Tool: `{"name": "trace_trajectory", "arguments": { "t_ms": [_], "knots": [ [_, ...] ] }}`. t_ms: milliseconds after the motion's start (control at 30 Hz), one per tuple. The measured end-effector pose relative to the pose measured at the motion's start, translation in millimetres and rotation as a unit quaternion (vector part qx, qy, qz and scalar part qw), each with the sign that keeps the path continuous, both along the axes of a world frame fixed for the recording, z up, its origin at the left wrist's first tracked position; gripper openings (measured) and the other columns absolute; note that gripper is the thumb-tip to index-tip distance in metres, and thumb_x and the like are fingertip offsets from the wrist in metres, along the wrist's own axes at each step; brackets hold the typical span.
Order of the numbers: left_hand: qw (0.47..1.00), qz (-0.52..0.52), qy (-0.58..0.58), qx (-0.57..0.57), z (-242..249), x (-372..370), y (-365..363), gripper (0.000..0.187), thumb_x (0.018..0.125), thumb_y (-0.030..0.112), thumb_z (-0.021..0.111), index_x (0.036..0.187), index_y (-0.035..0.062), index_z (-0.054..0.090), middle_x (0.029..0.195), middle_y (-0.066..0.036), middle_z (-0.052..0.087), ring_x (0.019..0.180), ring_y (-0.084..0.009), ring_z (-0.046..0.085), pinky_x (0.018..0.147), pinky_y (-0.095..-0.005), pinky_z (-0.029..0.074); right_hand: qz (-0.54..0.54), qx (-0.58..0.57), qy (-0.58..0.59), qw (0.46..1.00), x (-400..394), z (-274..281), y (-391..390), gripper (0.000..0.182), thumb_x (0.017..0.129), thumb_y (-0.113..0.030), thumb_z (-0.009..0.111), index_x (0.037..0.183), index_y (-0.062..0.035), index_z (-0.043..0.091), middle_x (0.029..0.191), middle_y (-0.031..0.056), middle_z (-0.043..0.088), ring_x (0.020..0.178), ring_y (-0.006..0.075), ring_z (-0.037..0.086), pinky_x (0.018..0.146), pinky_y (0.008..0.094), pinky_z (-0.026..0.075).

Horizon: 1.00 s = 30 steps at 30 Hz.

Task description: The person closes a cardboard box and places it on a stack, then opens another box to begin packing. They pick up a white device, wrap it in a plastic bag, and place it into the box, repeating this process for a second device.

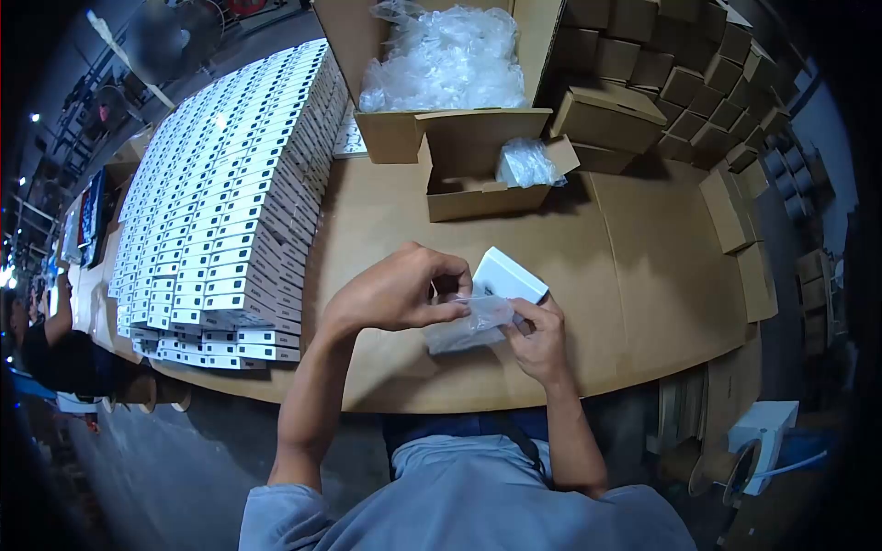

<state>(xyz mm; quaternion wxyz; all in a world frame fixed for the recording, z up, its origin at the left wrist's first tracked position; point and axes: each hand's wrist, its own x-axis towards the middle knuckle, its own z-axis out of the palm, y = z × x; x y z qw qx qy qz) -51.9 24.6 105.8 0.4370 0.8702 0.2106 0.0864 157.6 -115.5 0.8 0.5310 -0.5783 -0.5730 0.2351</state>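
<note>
Grey sleeves (459, 500) fill the bottom of the view, and both forearms rise from them to meet over the bench (643, 275). The left hand (395, 294) is curled, its fingertips pinching the upper edge of a clear plastic bag (464, 326). The right hand (537, 340) grips the bag's other end from below, and its fingers also close around the lower corner of a small white box (510, 275), which is tilted and sits at the mouth of the bag, just above the bench. Whether the box is partly inside the bag I cannot tell.

Beyond the hands stands a small open carton (478, 170) with a crumpled plastic bundle in it, and behind that a larger open carton (441, 64) full of clear bags. To the left, rows of white boxes (230, 193) are stacked in a long block. To the right, brown cartons (680, 83) are piled well apart from the hands.
</note>
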Motion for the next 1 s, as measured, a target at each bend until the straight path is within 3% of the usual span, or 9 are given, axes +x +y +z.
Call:
{"name": "trace_trajectory", "arguments": {
  "t_ms": [133,267,367,433,500,600,733,967,1000],
  "knots": [
    [0.972,-0.031,-0.091,-0.214,-21.1,-7.7,10.2,0.021,0.089,0.001,0.076,0.083,0.0044,0.056,0.082,0.003,0.056,0.075,-0.0065,0.056,0.068,-0.0245,0.048,0.006,-0.039,-0.033,0.999,4.9,-3.5,-5.1,0.024,0.077,-0.006,0.084,0.098,0.0001,0.074,0.097,0.0184,0.068,0.091,0.0340,0.068,0.079,0.0391,0.053],
    [0.908,0.134,-0.278,-0.284,-40.1,-13.3,9.4,0.015,0.096,0.006,0.072,0.092,0.0034,0.057,0.083,0.004,0.056,0.074,-0.0024,0.052,0.063,-0.0211,0.044,0.013,-0.090,0.025,0.996,3.4,-8.9,-4.5,0.025,0.081,-0.015,0.085,0.095,0.0029,0.074,0.087,0.0143,0.063,0.068,0.0206,0.058,0.061,0.0336,0.047],
    [0.882,0.337,-0.314,-0.098,-34.1,-9.2,4.1,0.013,0.095,0.005,0.072,0.104,0.0013,0.063,0.083,0.002,0.059,0.075,-0.0047,0.055,0.063,-0.0235,0.045,-0.044,-0.079,0.038,0.995,-3.5,-5.6,-0.5,0.027,0.085,-0.019,0.084,0.093,0.0049,0.073,0.085,0.0125,0.060,0.063,0.0154,0.054,0.057,0.0313,0.045],
    [0.905,0.259,-0.251,0.224,-20.0,-11.5,-8.8,0.032,0.084,0.010,0.082,0.110,0.0017,0.065,0.095,-0.006,0.065,0.080,-0.0164,0.061,0.071,-0.0298,0.050,-0.054,-0.102,0.003,0.993,-3.1,1.3,1.6,0.031,0.087,-0.021,0.084,0.093,0.0066,0.072,0.084,0.0127,0.060,0.065,0.0169,0.055,0.058,0.0326,0.046],
    [0.906,0.152,-0.212,0.333,2.1,0.4,-26.1,0.044,0.074,0.019,0.089,0.109,0.0038,0.067,0.103,-0.009,0.066,0.095,-0.0257,0.064,0.081,-0.0373,0.052,-0.059,-0.071,-0.004,0.996,-5.6,-3.0,4.4,0.031,0.087,-0.021,0.084,0.093,0.0069,0.071,0.085,0.0130,0.060,0.066,0.0174,0.056,0.059,0.0330,0.046],
    [0.916,0.113,-0.120,0.366,-5.5,17.0,-41.4,0.047,0.074,0.037,0.087,0.105,0.0073,0.068,0.103,-0.007,0.068,0.100,-0.0270,0.064,0.085,-0.0399,0.051,-0.047,-0.074,0.009,0.996,-10.3,-1.9,7.9,0.026,0.087,-0.018,0.082,0.092,0.0048,0.071,0.093,0.0178,0.065,0.079,0.0299,0.063,0.070,0.0396,0.051],
    [0.915,0.112,-0.043,0.385,-23.6,27.2,-44.7,0.030,0.084,0.035,0.081,0.092,0.0079,0.070,0.090,-0.006,0.070,0.084,-0.0220,0.065,0.076,-0.0373,0.052,-0.040,-0.087,-0.066,0.993,-12.0,15.3,5.0,0.021,0.087,-0.014,0.080,0.096,0.0034,0.073,0.101,0.0210,0.067,0.095,0.0392,0.065,0.083,0.0445,0.052],
    [0.905,0.236,-0.188,0.301,-34.0,30.3,-31.3,0.015,0.087,0.020,0.081,0.091,0.0064,0.076,0.058,-0.008,0.064,0.050,-0.0202,0.063,0.049,-0.0338,0.049,-0.035,-0.111,-0.054,0.992,-10.6,10.6,0.1,0.024,0.087,-0.018,0.082,0.098,0.0020,0.075,0.100,0.0196,0.068,0.089,0.0336,0.067,0.076,0.0404,0.053],
    [0.914,0.270,-0.204,0.224,-35.6,26.3,-26.6,0.016,0.087,0.017,0.082,0.097,0.0062,0.077,0.053,-0.007,0.059,0.047,-0.0130,0.061,0.046,-0.0301,0.046,-0.034,-0.088,-0.033,0.995,-10.4,10.2,0.3,0.025,0.087,-0.020,0.083,0.094,0.0024,0.074,0.093,0.0158,0.066,0.077,0.0242,0.063,0.067,0.0357,0.050]
  ]
}}
